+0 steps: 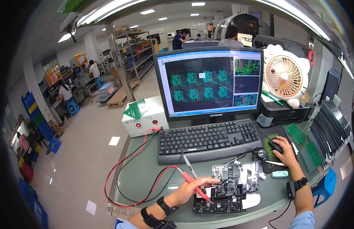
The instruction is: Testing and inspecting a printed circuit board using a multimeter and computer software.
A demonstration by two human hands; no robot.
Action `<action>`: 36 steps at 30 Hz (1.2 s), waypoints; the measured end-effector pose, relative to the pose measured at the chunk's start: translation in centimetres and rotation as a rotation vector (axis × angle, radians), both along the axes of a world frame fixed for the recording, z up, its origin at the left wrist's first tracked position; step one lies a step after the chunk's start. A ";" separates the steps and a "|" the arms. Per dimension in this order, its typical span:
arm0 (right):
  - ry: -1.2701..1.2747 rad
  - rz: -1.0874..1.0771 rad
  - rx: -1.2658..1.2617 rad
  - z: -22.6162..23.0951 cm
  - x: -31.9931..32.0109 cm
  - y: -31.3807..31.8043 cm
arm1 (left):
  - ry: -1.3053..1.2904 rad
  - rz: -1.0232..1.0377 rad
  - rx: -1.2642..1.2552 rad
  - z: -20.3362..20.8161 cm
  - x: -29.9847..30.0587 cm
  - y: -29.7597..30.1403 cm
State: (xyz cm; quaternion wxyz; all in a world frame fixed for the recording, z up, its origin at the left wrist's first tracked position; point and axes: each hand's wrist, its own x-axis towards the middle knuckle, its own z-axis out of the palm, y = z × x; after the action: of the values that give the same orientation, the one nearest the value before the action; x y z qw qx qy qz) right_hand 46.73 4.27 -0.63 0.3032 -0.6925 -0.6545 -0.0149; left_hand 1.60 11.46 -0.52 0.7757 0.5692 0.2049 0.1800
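Probing step: by judgement, a test point on the circuit boards is being checked with the probes while a layout drawing is consulted.
Left hand (188,191): gripping the red probe (187,178) and the grey probe (188,164) together, fingers reaching to the left edge of the upper circuit board (238,179).
Red probe tip: directed down at the lower circuit board (226,207); whether it touches cannot be told.
Grey probe tip: hidden near the hand; contact cannot be told.
Right hand (287,152): laid over the mouse (275,144), well apart from the left hand.
Circuit boards: on the bench (146,177) in front of the keyboard (209,140), the upper overlapping the lower; a white patch (251,201) lies beside the lower one.
Monitor (200,97): behind the keyboard, showing repeated green layout patterns, with a white box over the upper row.
Tester box (140,129): left of the monitor; the red lead (105,186) runs from it to the red probe.
Next move, by judgement: calls for steady seating of both tips on their chosen points, with the right hand free to shift the drawing.
Caution: the boards overlap, so pressure could slide the upper one; closely set parts could let a tip bridge neighbouring contacts.
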 end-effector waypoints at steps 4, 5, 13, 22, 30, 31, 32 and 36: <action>0.016 -0.005 0.008 0.0 0.1 -0.1 | 0.005 0.012 0.006 0.2 0.1 -0.2; 0.017 -0.003 0.017 -0.1 0.2 -0.1 | 0.009 0.018 0.007 0.2 0.0 -0.2; 0.001 -0.025 0.055 -0.2 0.5 0.3 | -0.021 -0.004 -0.022 -0.1 -0.1 0.4; -0.047 -0.069 0.075 -0.7 1.4 0.8 | 0.005 0.079 0.012 0.8 0.2 0.2; -0.033 -0.095 0.048 -0.5 1.1 0.4 | 0.003 0.088 -0.019 1.2 0.3 -0.1; -0.039 -0.093 0.045 -0.5 1.1 0.5 | 0.004 0.096 -0.017 1.3 0.2 -0.2; -0.038 -0.095 0.043 -0.5 1.0 0.6 | 0.004 0.105 -0.016 1.3 0.1 -0.2; -0.039 -0.092 0.040 -0.5 1.2 0.2 | 0.010 0.097 0.003 1.4 0.2 -0.3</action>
State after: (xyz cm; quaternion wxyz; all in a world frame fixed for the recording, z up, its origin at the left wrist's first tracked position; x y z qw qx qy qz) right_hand 47.90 4.46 -1.17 0.3033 -0.7151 -0.6274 -0.0553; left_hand 1.77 11.12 0.89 0.7640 0.5607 0.2361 0.2149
